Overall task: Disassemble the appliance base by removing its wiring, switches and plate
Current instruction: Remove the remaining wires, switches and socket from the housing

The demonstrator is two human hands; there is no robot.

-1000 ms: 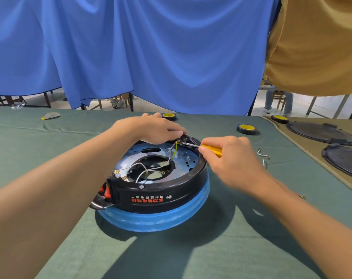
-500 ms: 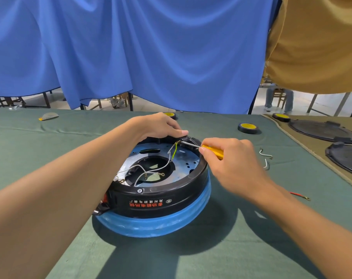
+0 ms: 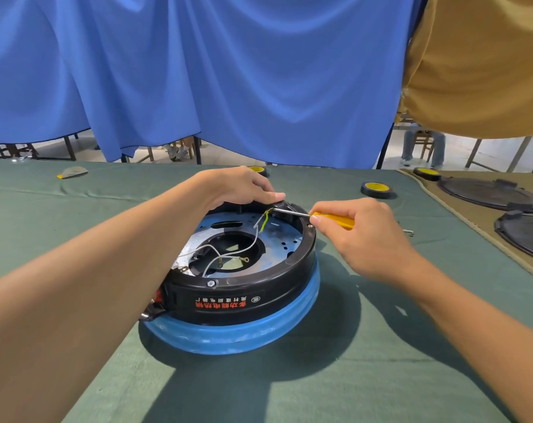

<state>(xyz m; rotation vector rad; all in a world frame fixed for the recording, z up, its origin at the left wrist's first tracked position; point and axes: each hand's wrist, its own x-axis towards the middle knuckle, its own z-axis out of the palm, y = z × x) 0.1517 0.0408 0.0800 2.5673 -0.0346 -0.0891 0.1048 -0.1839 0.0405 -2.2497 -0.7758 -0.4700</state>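
A round appliance base (image 3: 243, 297), black ring over a blue skirt, lies upside down on the green cloth. Inside it a metal plate (image 3: 277, 239) shows, with loose white wires (image 3: 228, 254) and a yellow-green wire (image 3: 263, 222). My left hand (image 3: 237, 187) curls over the far rim of the base and holds it. My right hand (image 3: 359, 233) grips a yellow-handled screwdriver (image 3: 332, 218), whose metal tip reaches the black housing at the far right rim, where the wires end.
Black-and-yellow round parts (image 3: 376, 189) lie on the cloth behind the base. Two dark round lids (image 3: 491, 193) sit on the tan cloth at right. A small metal clip (image 3: 408, 231) lies beside my right hand. Blue curtain hangs behind the table.
The view has shifted slightly; the base sits a little lower in frame. My right hand has drawn back to the right, so more of the screwdriver shaft shows.
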